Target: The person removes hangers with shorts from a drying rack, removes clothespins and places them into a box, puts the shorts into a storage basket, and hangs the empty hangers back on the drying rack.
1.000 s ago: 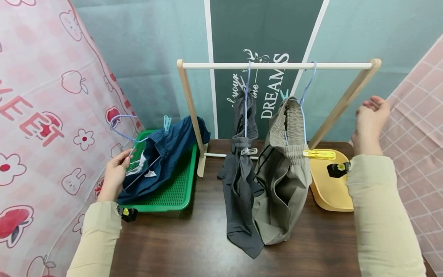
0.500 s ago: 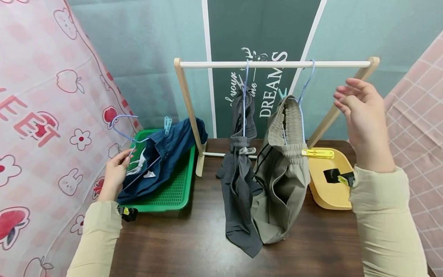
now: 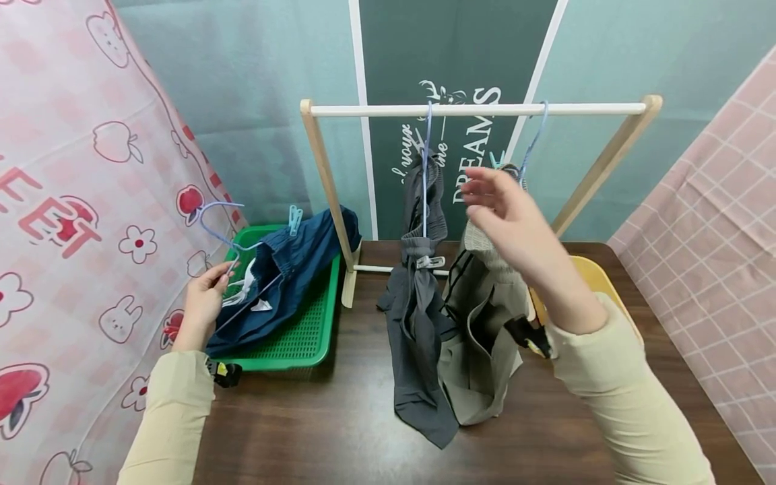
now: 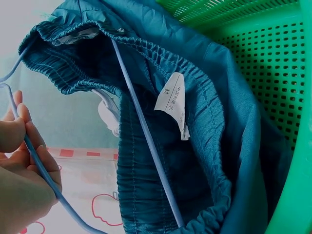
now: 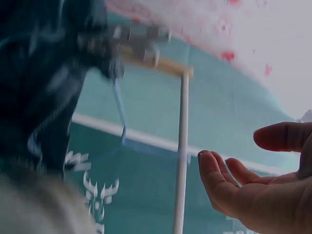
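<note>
A wooden rack (image 3: 576,108) bears a khaki garment (image 3: 473,384) and a dark grey garment (image 3: 418,337); near it, a green basket (image 3: 303,345) holds blue shorts (image 3: 297,259), a blue hanger (image 4: 144,123) partly inside their waistband; the right hand (image 3: 506,215), thumb and fingers apart, is before the khaki garment; the left hand (image 3: 203,296) pinches the hanger

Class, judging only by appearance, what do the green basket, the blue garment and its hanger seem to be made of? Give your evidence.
Green basket: probably plastic, slightly glossy, with smooth edges and regular holes.
Blue garment: woven-looking fabric, fairly matte, with soft folds, gathers and stitching; fibre unclear.
Hanger: perhaps plastic-coated wire, smooth, thin and evenly blue, but no core shows.
</note>
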Motion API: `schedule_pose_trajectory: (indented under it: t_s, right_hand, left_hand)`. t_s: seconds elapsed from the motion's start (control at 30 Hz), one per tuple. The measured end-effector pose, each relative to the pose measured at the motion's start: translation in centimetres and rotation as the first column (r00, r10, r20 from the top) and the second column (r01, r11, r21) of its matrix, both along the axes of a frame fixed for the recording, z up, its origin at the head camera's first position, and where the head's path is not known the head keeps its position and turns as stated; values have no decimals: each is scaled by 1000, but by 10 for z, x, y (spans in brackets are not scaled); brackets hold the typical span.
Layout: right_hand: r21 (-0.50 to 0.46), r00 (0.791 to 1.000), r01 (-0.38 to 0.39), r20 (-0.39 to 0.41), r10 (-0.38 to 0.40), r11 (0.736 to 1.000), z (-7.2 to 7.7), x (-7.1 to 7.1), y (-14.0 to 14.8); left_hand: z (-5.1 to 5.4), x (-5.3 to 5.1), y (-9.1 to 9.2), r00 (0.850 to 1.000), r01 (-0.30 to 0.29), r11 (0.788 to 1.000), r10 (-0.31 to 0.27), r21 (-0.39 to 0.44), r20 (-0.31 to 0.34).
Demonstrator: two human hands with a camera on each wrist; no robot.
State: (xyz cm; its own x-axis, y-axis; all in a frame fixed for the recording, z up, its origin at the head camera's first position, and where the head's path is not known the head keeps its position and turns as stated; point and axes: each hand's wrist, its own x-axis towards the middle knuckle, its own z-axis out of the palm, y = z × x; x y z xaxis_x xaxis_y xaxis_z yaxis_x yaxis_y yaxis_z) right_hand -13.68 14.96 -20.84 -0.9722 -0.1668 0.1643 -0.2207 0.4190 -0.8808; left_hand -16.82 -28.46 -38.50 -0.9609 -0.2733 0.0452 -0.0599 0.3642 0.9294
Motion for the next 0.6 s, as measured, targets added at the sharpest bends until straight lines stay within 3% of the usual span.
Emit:
schedule_pose_trajectory:
  t_s: [0.2,0.43,0.6]
  right_hand:
    - [14,993,-114,24,113,993,-9,4,-36]
    - [-25,987,-159,28,159,987,-28,9,-72]
    - [-39,980,-176,85,178,984,-39,6,-92]
  left_hand:
    - [-2,1,-1,1000,29,999,-29,-17,3]
    - [-1,1,0,998,59,998,-59,-36,24]
    - [-1,1,0,1000,-3,1000,3,-23,3]
